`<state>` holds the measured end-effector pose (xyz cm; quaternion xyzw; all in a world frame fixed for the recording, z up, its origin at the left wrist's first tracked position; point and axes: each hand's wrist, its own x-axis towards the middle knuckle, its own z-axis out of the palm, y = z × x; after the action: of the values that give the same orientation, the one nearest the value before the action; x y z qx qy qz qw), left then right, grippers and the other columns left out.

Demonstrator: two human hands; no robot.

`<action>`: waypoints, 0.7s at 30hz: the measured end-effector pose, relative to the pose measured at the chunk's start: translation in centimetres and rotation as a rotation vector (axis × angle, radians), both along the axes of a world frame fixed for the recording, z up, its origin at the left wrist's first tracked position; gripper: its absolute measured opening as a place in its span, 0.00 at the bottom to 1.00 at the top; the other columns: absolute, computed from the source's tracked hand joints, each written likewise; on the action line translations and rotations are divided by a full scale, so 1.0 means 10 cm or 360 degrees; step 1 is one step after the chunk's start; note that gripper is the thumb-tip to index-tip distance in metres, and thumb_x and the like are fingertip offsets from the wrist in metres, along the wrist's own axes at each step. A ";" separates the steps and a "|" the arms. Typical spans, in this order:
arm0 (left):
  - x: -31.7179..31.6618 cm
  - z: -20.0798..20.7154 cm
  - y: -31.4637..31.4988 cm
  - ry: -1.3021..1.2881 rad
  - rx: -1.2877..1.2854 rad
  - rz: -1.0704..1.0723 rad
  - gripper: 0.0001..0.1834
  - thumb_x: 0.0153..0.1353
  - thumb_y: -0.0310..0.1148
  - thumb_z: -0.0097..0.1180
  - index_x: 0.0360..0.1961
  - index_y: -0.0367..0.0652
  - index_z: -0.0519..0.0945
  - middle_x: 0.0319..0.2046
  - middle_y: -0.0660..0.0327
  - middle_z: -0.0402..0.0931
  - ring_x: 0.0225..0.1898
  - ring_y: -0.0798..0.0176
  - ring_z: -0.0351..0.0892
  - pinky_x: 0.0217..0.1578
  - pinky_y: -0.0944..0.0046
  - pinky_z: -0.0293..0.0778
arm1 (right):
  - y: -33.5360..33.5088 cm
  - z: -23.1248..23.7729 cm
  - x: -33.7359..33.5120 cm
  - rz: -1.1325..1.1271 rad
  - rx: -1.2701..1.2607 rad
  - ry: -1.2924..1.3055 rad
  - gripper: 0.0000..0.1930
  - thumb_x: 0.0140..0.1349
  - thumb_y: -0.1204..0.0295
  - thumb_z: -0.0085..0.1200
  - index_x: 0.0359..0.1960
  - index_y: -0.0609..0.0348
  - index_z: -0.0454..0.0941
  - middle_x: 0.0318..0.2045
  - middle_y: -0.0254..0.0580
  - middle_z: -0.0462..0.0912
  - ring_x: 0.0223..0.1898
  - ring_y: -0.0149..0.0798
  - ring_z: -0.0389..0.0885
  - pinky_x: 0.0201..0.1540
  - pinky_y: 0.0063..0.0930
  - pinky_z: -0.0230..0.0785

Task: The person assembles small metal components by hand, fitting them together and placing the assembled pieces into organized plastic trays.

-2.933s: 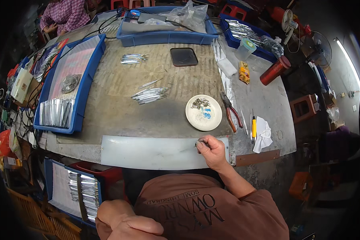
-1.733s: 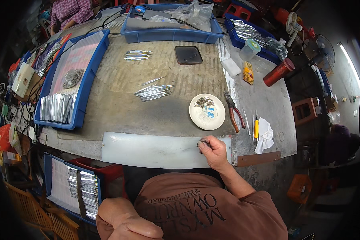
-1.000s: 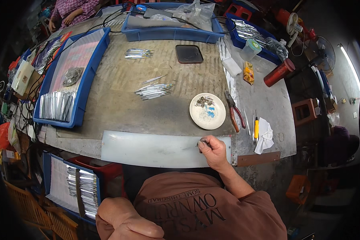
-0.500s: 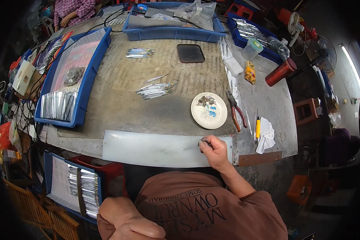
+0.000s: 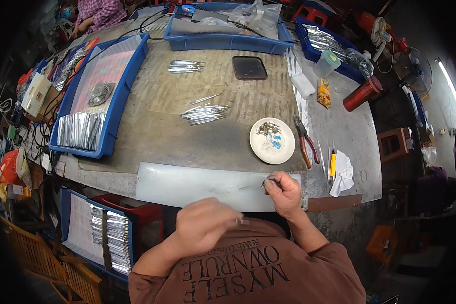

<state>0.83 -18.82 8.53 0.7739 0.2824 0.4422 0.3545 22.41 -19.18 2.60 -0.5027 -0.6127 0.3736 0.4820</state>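
Note:
My right hand (image 5: 285, 194) is closed in a pinch above the right end of a pale, translucent sheet (image 5: 187, 185) along the table's near edge. A small dark tip shows at its fingers, too small to name. My left hand (image 5: 205, 225) is in front of my shirt, left of the right hand and smeared by motion. A faint, light speck shows at its fingertips; whether it is held is unclear. Beyond the sheet lies a pile of slim silvery metal rods (image 5: 206, 114). A white dish (image 5: 272, 154) with small metal parts and blue bits stands beyond my right hand.
Pliers (image 5: 305, 144), a yellow-handled screwdriver (image 5: 333, 164) and a white cloth (image 5: 343, 175) lie at the right. Blue trays (image 5: 106, 137) with rods stand left. More rods (image 5: 186, 66), a black tray (image 5: 249, 68) and a blue bin (image 5: 228, 43) are farther back.
My left hand has risen from the lower left toward the middle, close to my right hand. My right hand stays closed above the sheet. The whole view has shifted slightly.

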 end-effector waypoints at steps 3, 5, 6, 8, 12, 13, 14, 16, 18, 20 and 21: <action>0.10 -0.23 0.00 -0.0085 -0.0481 0.0048 0.06 0.47 0.21 0.54 0.29 0.37 0.76 0.23 0.59 0.75 0.21 0.66 0.72 0.23 0.71 0.67 | 0.01 0.16 -0.05 0.0068 0.0107 -0.0058 0.05 0.55 0.76 0.49 0.25 0.65 0.69 0.19 0.35 0.71 0.19 0.23 0.67 0.22 0.16 0.61; 0.16 -0.32 0.02 -0.0135 -0.0597 0.0068 0.05 0.48 0.21 0.53 0.28 0.36 0.76 0.22 0.59 0.74 0.22 0.67 0.72 0.23 0.72 0.66 | 0.01 0.20 -0.07 0.0106 0.0159 -0.0066 0.05 0.55 0.76 0.49 0.25 0.65 0.68 0.19 0.35 0.71 0.19 0.24 0.67 0.22 0.17 0.61; 0.18 -0.36 0.03 -0.0184 -0.0707 0.0087 0.04 0.49 0.21 0.52 0.28 0.35 0.76 0.22 0.60 0.74 0.22 0.69 0.71 0.23 0.73 0.65 | 0.02 0.21 -0.08 0.0147 0.0220 -0.0055 0.05 0.55 0.77 0.49 0.25 0.65 0.68 0.18 0.36 0.71 0.19 0.25 0.68 0.22 0.17 0.61; 0.19 -0.41 0.04 -0.0195 -0.0718 0.0062 0.04 0.50 0.22 0.52 0.29 0.35 0.76 0.23 0.60 0.74 0.24 0.70 0.70 0.25 0.73 0.65 | 0.02 0.22 -0.09 0.0187 0.0277 -0.0044 0.05 0.55 0.77 0.49 0.25 0.65 0.68 0.18 0.36 0.71 0.18 0.26 0.68 0.21 0.18 0.61; 0.22 -0.46 0.04 -0.0214 -0.0784 0.0011 0.05 0.51 0.24 0.53 0.31 0.35 0.75 0.25 0.58 0.75 0.26 0.69 0.73 0.27 0.72 0.67 | 0.02 0.22 -0.14 0.0189 0.0277 -0.0073 0.05 0.51 0.77 0.52 0.24 0.64 0.69 0.18 0.39 0.72 0.18 0.32 0.69 0.20 0.21 0.61; 0.22 -0.47 0.04 -0.0224 -0.0799 0.0009 0.06 0.52 0.24 0.53 0.31 0.34 0.75 0.26 0.58 0.75 0.26 0.69 0.73 0.27 0.72 0.67 | 0.02 0.23 -0.15 0.0167 0.0249 -0.0090 0.05 0.49 0.77 0.54 0.23 0.64 0.70 0.19 0.41 0.73 0.17 0.36 0.70 0.21 0.24 0.62; 0.23 -0.48 0.03 -0.0224 -0.0801 0.0011 0.06 0.52 0.24 0.53 0.31 0.34 0.75 0.26 0.58 0.75 0.26 0.69 0.73 0.27 0.72 0.67 | 0.02 0.24 -0.15 0.0169 0.0247 -0.0090 0.05 0.49 0.77 0.54 0.23 0.64 0.70 0.19 0.41 0.73 0.17 0.36 0.70 0.21 0.24 0.62; 0.23 -0.48 0.03 -0.0209 -0.0793 0.0013 0.06 0.52 0.24 0.53 0.32 0.34 0.75 0.26 0.58 0.75 0.26 0.69 0.73 0.27 0.72 0.67 | 0.03 0.24 -0.16 0.0188 0.0253 -0.0131 0.05 0.48 0.77 0.54 0.23 0.64 0.70 0.19 0.42 0.73 0.18 0.37 0.71 0.21 0.25 0.62; 0.24 -0.49 0.03 -0.0214 -0.0791 0.0018 0.06 0.52 0.24 0.53 0.32 0.34 0.75 0.26 0.58 0.75 0.26 0.69 0.73 0.27 0.72 0.67 | 0.02 0.22 -0.16 0.0177 0.0233 -0.0125 0.05 0.48 0.77 0.54 0.23 0.64 0.70 0.19 0.42 0.73 0.18 0.37 0.71 0.22 0.25 0.62; 0.25 -0.49 0.03 -0.0219 -0.0790 0.0023 0.06 0.52 0.24 0.53 0.32 0.34 0.75 0.26 0.59 0.75 0.26 0.69 0.73 0.27 0.73 0.67 | 0.02 0.20 -0.15 0.0165 0.0212 -0.0120 0.05 0.48 0.77 0.54 0.23 0.64 0.70 0.19 0.42 0.73 0.19 0.37 0.71 0.22 0.25 0.63; 0.25 -0.50 0.03 -0.0213 -0.0804 0.0023 0.06 0.52 0.24 0.52 0.31 0.34 0.75 0.26 0.59 0.75 0.26 0.69 0.73 0.26 0.73 0.67 | 0.02 0.19 -0.15 0.0159 0.0209 -0.0122 0.05 0.48 0.77 0.54 0.23 0.64 0.70 0.19 0.42 0.74 0.19 0.37 0.71 0.22 0.25 0.63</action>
<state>3.30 -18.52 3.56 0.6278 0.3654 0.4106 0.5512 20.90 -18.96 4.48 -0.4528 -0.6782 0.3365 0.4709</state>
